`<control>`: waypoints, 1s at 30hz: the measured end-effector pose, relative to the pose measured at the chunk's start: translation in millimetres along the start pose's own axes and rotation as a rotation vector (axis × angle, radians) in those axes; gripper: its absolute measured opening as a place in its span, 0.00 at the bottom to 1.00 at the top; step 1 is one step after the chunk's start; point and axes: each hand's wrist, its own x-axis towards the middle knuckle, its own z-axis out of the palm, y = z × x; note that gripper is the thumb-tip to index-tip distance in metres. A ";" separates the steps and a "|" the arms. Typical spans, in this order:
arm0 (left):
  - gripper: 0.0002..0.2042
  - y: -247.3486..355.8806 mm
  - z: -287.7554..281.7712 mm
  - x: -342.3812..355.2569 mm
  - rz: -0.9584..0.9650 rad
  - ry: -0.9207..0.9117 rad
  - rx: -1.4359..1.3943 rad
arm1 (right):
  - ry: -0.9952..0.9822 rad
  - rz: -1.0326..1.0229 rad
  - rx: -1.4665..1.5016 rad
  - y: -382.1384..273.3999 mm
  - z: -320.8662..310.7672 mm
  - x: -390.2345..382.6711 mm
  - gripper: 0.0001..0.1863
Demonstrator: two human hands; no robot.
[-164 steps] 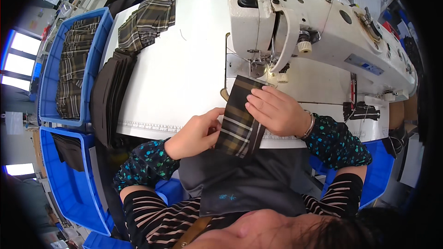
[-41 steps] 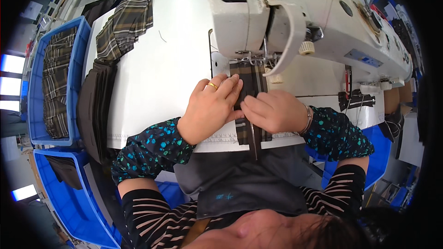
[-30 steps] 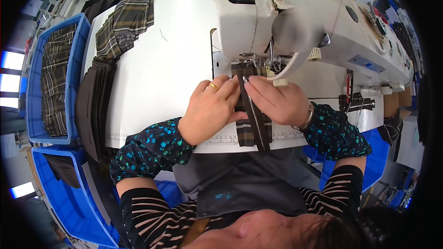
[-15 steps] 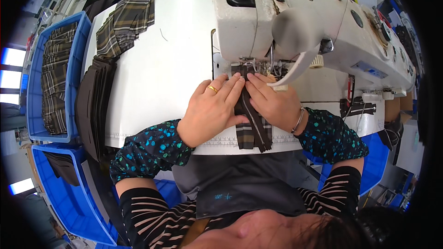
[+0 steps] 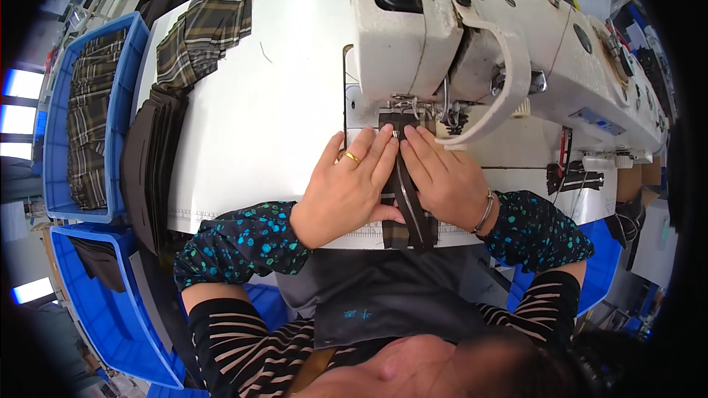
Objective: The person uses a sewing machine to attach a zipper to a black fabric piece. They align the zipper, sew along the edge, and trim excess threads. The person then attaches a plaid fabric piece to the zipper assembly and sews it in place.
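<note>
Both hands lie flat on a dark zipper with metal teeth, which rests on a strip of brown plaid fabric. My left hand, a gold ring on one finger, presses along the left side, fingers stretched out and thumb by the zipper tape. On the right side, my right hand presses with straight fingers, their tips near the zipper's upper end. The fabric's far end sits at the needle area of a white sewing machine. Part of the fabric is hidden beneath my hands.
Left on the white table lie dark cut pieces in a stack and plaid pieces. A blue bin holds more plaid. Another blue bin stands nearer me. Dark zippers lie at right.
A blurred round shape in front of the machine head is gone, and the curved white guard shows whole. Hands and fabric sit slightly lower in the picture; the whole view has shifted a little too.
</note>
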 end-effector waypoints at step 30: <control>0.52 -14.9 4.2 4.4 -0.010 -0.038 0.013 | -0.117 0.081 0.071 0.0 -7.1 6.8 0.48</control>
